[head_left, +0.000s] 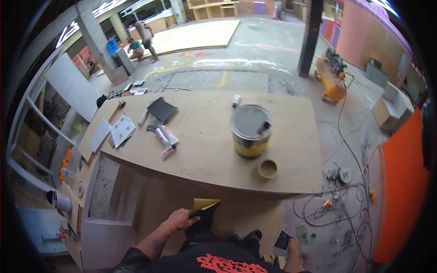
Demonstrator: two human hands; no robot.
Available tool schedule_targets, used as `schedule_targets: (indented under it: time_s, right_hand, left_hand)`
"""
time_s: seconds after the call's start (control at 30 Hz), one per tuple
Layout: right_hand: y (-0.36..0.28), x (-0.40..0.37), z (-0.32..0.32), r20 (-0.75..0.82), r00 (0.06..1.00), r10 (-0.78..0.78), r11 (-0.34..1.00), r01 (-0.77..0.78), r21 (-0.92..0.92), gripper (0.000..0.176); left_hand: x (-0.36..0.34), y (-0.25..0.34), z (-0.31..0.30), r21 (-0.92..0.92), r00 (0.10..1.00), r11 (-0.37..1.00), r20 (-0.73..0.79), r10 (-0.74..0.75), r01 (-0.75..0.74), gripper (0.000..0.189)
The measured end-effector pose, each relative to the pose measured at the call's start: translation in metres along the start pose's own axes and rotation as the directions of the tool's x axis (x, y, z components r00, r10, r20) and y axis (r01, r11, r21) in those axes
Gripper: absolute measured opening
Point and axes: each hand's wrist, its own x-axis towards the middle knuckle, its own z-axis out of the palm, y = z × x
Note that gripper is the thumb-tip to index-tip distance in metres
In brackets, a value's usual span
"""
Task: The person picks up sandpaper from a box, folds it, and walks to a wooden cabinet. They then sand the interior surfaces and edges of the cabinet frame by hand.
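My left hand (182,220) is closed on a folded sheet of sandpaper (205,205), yellowish on one side and dark on the other, in front of my body below the table edge. Low on the right, my right hand (294,245) grips a small dark sheet (282,240). Beyond my hands, the wooden tabletop (205,132) holds a large can (250,146) with a small dark object on its lid. A brown round cup (267,169) stands near the can. Dark sheets (161,109) and white tubes (167,135) lie on the left part of the tabletop.
An orange panel (403,186) stands at the right, beside coiled hoses (318,216) on the floor. Farther back are an orange compressor (330,82) and a dark post (311,38). Two people (144,38) are at the back left. Papers (122,130) lie at the table's left.
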Motion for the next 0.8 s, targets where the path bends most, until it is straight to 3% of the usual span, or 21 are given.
schedule_targets:
  time_s: [0.1, 0.17, 0.2, 0.23, 0.27, 0.3, 0.33, 0.57, 0.67, 0.7, 0.77, 0.8]
  right_hand:
    - [-0.065, -0.037, 0.023, -0.012, 0.997, -0.076, 0.997, 0.076, -0.001, 0.030]
    - [-0.114, -0.081, 0.038, -0.021, 0.976, -0.215, 0.967, 0.210, -0.145, 0.029]
    - [-0.086, -0.063, 0.051, 0.232, 0.893, -0.385, 0.734, 0.449, -0.510, 0.026]
    - [-0.042, -0.036, 0.068, 0.463, 0.720, -0.517, 0.320, 0.664, -0.675, 0.024]
    - [-0.084, -0.082, 0.081, 0.286, 0.868, -0.407, 0.676, 0.496, -0.545, 0.025]
    - [-0.128, -0.118, 0.094, 0.219, 0.935, -0.280, 0.848, 0.348, -0.399, 0.026]
    - [-0.166, -0.147, 0.102, 0.226, 0.946, -0.230, 0.884, 0.301, -0.358, 0.027]
    - [-0.276, -0.220, 0.112, 0.317, 0.940, -0.125, 0.904, 0.240, -0.354, 0.035]
    - [-0.250, -0.174, 0.104, 0.393, 0.901, -0.183, 0.969, 0.233, -0.084, 0.042]
    - [-0.238, -0.150, 0.105, 0.382, 0.873, -0.303, 0.854, 0.427, -0.297, 0.037]
    - [-0.188, -0.085, 0.114, 0.440, 0.751, -0.492, 0.419, 0.648, -0.636, 0.028]
    - [-0.163, -0.067, 0.121, 0.263, 0.823, -0.504, 0.619, 0.556, -0.554, 0.029]
  left_hand:
    - [0.017, -0.060, -0.010, 0.058, 0.999, 0.998, 0.027, 0.035, -0.037, 0.053]
    - [0.043, -0.109, -0.007, 0.044, 0.995, 0.995, 0.036, 0.089, -0.090, 0.050]
    - [0.047, -0.118, -0.020, 0.025, 0.993, 0.993, 0.048, 0.110, -0.112, 0.048]
    - [0.052, -0.127, -0.031, 0.019, 0.991, 0.993, 0.068, 0.117, -0.119, 0.048]
    - [0.055, -0.137, -0.042, 0.016, 0.988, 0.992, 0.096, 0.122, -0.125, 0.048]
    - [0.060, -0.148, -0.052, 0.016, 0.984, 0.991, 0.121, 0.130, -0.133, 0.048]
    - [0.067, -0.163, -0.054, 0.006, 0.984, 0.990, 0.104, 0.143, -0.144, 0.048]
    - [0.082, -0.205, -0.040, -0.077, 0.983, 0.987, 0.110, 0.147, -0.139, 0.050]
    - [0.077, -0.204, -0.019, -0.097, 0.983, 0.990, 0.142, 0.116, -0.102, 0.051]
    - [0.075, -0.200, -0.012, -0.087, 0.980, 0.992, 0.167, 0.106, -0.093, 0.052]
    - [0.073, -0.184, -0.003, -0.050, 0.977, 0.992, 0.170, 0.125, -0.118, 0.053]
    - [0.069, -0.174, 0.002, -0.023, 0.971, 0.991, 0.199, 0.135, -0.133, 0.053]
